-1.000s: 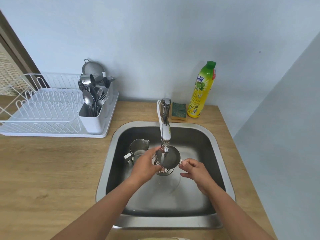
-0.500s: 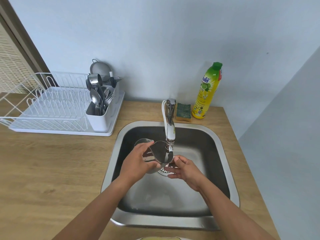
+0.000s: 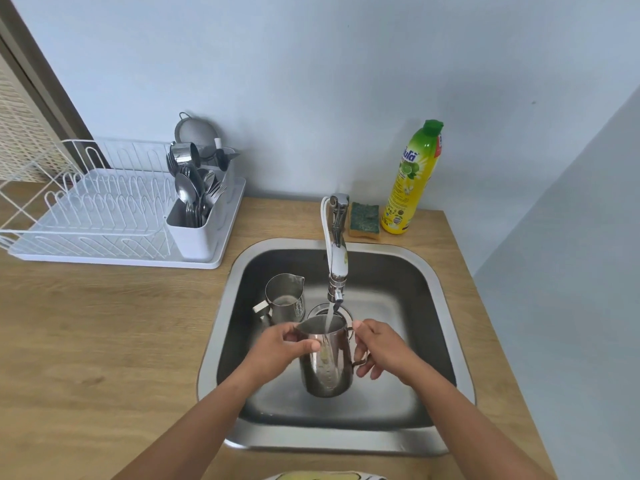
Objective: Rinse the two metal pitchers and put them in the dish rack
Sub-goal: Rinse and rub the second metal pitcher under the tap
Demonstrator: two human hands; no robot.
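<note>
Change over the last second: the held pitcher (image 3: pixel 325 362) goes from tilted, mouth turned toward the camera, to upright. It now sits lower and nearer in the sink (image 3: pixel 446 306). The water stream (image 3: pixel 329 317) from the faucet (image 3: pixel 336 251) falls straight into its open mouth.

Hands: the left hand (image 3: pixel 277 351) grips the pitcher's wall just under the rim, thumb across the front. The right hand (image 3: pixel 384 348) grips the handle side, thumb at the rim and fingers curled about the handle. Neither hand is free.

Reading: the first pitcher appears to be filling for its rinse. It probably needs a swirl and a pour-out before it goes to the rack. The task is judged to be in its early part.

Position of task items: the held pitcher is above the sink floor, just in front of the drain. The second pitcher (image 3: pixel 284 299) stands upright on the sink floor, behind and to the left, apart from the hands and outside the stream. The dish rack (image 3: pixel 97 209) sits on the counter (image 3: pixel 104 341) to the left of the sink, with no pitcher in it.

Count:
- metal pitchers: 2 (1 held, 1 standing)
- hands: 2
- faucet: 1, running
- dish rack: 1
- cutlery caddy (image 3: pixel 194 230): 1, spoons and forks too crowded to count
- sponge (image 3: pixel 363 220): 1
- soap bottle (image 3: pixel 412 181): 1
</note>
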